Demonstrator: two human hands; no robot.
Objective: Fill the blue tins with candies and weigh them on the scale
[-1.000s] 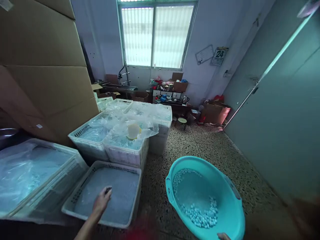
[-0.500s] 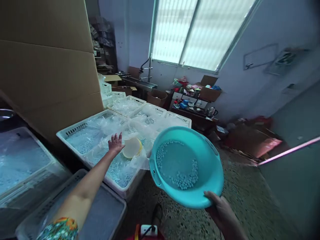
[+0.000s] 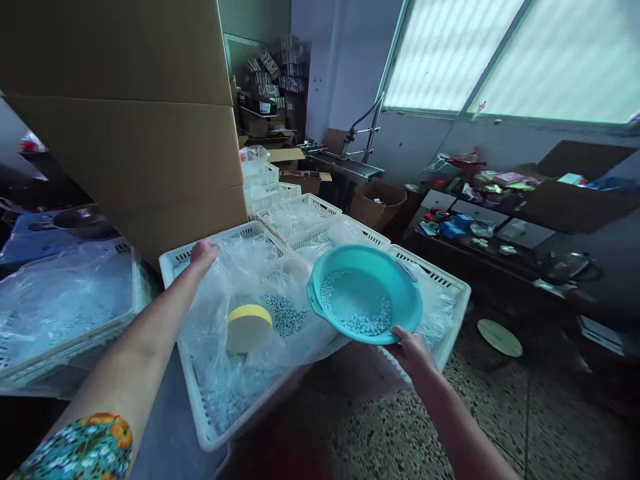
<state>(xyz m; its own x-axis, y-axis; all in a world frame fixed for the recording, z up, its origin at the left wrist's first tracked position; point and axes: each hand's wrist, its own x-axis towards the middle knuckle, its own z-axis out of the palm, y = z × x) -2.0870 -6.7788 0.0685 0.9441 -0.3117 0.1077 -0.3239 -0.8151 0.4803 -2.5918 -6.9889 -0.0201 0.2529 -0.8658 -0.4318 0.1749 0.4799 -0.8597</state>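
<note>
Within right grip, basin rim

You see the scene through one camera, worn on your head. It faces forward and down, looking past the near corner of the front crate. Your left hand and right hand lie close to the lens. A cardboard panel limits your view at upper left; the window stands farther off.
</note>
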